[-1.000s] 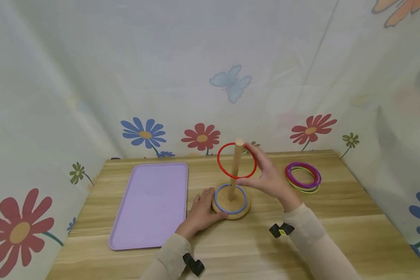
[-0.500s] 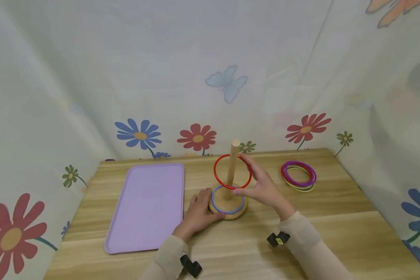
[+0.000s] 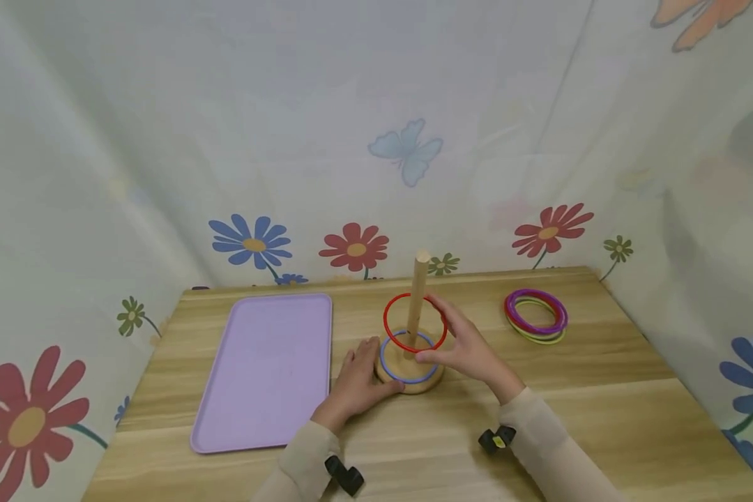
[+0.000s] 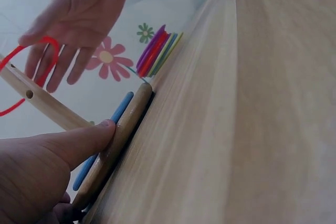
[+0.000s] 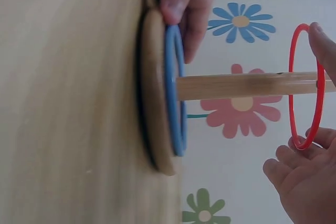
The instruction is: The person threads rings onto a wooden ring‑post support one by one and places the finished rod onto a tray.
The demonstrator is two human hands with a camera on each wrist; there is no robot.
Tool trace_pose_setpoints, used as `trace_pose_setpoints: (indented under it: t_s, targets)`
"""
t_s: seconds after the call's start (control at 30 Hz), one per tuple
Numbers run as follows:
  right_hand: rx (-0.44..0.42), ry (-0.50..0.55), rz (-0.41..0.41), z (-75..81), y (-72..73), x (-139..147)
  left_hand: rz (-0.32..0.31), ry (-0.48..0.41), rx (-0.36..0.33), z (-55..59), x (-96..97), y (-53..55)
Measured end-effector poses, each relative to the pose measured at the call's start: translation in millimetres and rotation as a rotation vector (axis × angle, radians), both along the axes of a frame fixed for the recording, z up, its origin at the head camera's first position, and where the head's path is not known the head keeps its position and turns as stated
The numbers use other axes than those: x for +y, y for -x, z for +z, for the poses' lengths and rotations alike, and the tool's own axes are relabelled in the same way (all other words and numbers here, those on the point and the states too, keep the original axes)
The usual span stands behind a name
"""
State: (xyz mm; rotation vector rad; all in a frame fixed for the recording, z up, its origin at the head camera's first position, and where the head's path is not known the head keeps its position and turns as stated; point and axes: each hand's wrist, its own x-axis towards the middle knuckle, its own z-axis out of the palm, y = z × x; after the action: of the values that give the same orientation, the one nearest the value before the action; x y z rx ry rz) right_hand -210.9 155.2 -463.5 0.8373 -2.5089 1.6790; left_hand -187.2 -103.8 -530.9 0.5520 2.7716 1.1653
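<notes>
A wooden ring-toss stand, a round base (image 3: pixel 439 380) with an upright peg (image 3: pixel 419 286), stands on the table. A blue ring (image 5: pixel 172 93) lies on the base around the peg's foot. My left hand (image 3: pixel 359 383) grips the base's left side, with its thumb at the front by the blue ring and fingers farther back. Around the peg, above the base, hangs a red ring (image 5: pixel 294 77), and the peg runs through it. My right hand (image 3: pixel 467 348) holds that ring at its right side, between thumb and fingers.
To the left lies a flat lilac tray (image 3: pixel 270 369). A pile of purple, red and yellow-green rings (image 3: pixel 535 316) lies on the table (image 3: pixel 602 411) at the back right. Behind the table hangs a flower-printed curtain (image 3: pixel 288 125).
My right hand has lowered the red ring along the peg, from near its top to below its middle. The left hand stays on the base. The head view has shifted slightly.
</notes>
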Motion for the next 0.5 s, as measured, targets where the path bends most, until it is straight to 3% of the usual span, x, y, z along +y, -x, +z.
trace_pose_setpoints:
  t_s: [0.2,0.5]
  targets:
    - [-0.015,-0.020,0.001,-15.0,-0.4,0,-0.019,-0.004,0.009,-4.5,1.2,-0.2]
    - [-0.005,-0.032,0.014,-24.1,2.1,-5,-0.017,0.006,0.030,1.0,-2.9,-0.1]
